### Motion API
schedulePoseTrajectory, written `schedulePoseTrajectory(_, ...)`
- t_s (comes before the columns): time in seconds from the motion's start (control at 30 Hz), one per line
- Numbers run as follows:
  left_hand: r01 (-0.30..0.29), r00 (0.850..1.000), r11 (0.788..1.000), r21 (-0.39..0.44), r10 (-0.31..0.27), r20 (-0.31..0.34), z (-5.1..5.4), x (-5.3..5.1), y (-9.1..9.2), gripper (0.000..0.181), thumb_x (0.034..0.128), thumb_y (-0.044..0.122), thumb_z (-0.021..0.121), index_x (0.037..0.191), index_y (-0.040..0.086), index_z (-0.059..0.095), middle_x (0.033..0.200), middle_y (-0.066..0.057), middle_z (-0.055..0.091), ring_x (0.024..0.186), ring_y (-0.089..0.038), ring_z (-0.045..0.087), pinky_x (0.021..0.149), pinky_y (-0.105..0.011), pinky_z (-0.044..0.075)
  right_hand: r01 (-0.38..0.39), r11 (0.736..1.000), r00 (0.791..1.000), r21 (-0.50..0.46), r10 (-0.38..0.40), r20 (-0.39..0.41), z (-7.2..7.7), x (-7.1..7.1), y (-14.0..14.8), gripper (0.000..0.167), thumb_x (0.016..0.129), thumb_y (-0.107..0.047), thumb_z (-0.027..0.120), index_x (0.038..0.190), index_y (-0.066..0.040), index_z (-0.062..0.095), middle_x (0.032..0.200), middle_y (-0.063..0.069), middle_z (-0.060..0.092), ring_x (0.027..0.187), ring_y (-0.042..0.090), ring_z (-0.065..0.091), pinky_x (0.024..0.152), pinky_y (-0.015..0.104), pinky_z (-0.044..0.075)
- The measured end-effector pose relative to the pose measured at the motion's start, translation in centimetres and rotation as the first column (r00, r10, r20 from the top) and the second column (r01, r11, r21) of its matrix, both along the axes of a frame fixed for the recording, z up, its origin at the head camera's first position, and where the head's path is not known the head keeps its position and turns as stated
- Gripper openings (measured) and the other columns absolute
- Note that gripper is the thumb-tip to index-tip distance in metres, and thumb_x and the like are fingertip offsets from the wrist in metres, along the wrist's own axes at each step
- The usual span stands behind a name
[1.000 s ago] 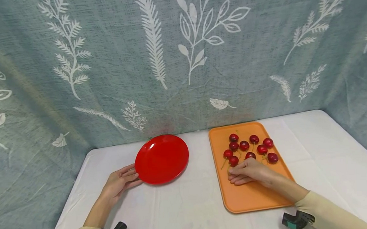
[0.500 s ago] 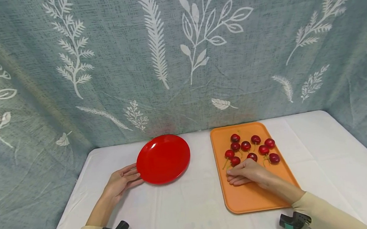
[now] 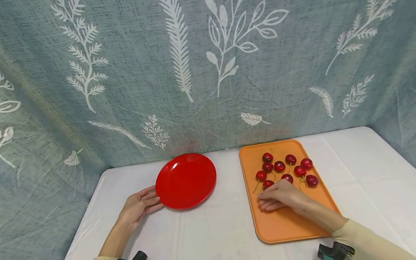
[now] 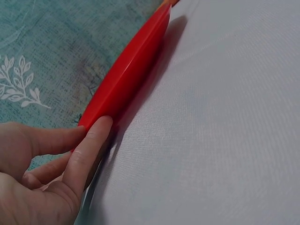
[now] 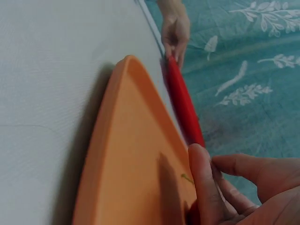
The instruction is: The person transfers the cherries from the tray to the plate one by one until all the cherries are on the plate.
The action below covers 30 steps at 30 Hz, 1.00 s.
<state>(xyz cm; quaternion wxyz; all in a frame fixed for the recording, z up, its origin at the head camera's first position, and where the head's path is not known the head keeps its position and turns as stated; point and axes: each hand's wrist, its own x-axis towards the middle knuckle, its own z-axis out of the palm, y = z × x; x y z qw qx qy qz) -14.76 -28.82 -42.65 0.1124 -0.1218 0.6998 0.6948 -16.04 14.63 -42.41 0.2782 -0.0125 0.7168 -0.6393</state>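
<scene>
The left hand point(image 3: 136, 208) grips the near-left rim of a red plate point(image 3: 186, 181). Its thumb and fingers lie on both sides of the tilted red edge point(image 4: 126, 75) in the left wrist view. Over the orange tray point(image 3: 287, 228), the right hand point(image 3: 283, 194) has thumb and fingertips pinched together at the stem side of a cherry point(image 3: 267, 184); the stem is hidden. The right wrist view shows these fingertips close together, the cherry mostly behind them. Several dark red cherries point(image 3: 279, 166) with green stems lie on the tray's far half.
Both items rest on a white-covered table point(image 3: 206, 240). A teal cloth with white leaf prints point(image 3: 198, 75) hangs behind and beside it. White tabletop separates plate and tray. A dark device is strapped at each wrist.
The head view has shifted slightly. Both hands stay nearly still; the cherry at the right hand has shifted very slightly toward it.
</scene>
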Motion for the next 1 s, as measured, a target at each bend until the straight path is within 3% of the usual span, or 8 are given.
schedulePoseTrajectory(0.3, -0.012, 1.000, 1.000, -0.001, 0.012, -0.002, -0.3, 0.1, 0.1, 0.061, 0.0951, -0.001, 0.058, 0.148, -0.010, 0.029, 0.124, -0.014, 0.064, 0.093, -0.020, 0.071, 0.082, -0.034, 0.058, 0.015, 0.998, 0.997, 0.054, -0.011, -0.079, 1.5, 0.4, 0.3, 0.028, 0.092, -0.012, 0.067, 0.103, 0.014, 0.070, 0.086, 0.017, 0.074, 0.075, 0.021, 0.073, 0.068, 0.031, 0.061)
schedulePoseTrajectory(0.7, -0.015, 1.000, 1.000, 0.014, 0.015, -0.015, -0.6, 0.1, 0.1, 0.060, 0.0956, 0.000, 0.058, 0.148, -0.009, 0.029, 0.124, -0.012, 0.064, 0.094, -0.020, 0.071, 0.083, -0.034, 0.058, -0.037, 0.994, 0.980, 0.099, 0.056, -0.191, 3.8, -0.1, -0.6, 0.030, 0.094, -0.015, 0.066, 0.108, 0.011, 0.069, 0.092, 0.016, 0.074, 0.084, 0.025, 0.073, 0.076, 0.035, 0.061)
schedulePoseTrajectory(1.0, -0.016, 1.000, 1.000, 0.020, 0.017, -0.013, -0.4, 0.0, 0.0, 0.061, 0.0954, 0.001, 0.059, 0.148, -0.009, 0.029, 0.128, -0.015, 0.062, 0.094, -0.020, 0.071, 0.083, -0.034, 0.058, -0.058, 0.996, 0.985, -0.069, 0.045, -0.169, 5.4, -0.1, -3.4, 0.031, 0.094, -0.014, 0.065, 0.111, 0.013, 0.067, 0.094, 0.016, 0.073, 0.086, 0.024, 0.073, 0.086, 0.045, 0.056)
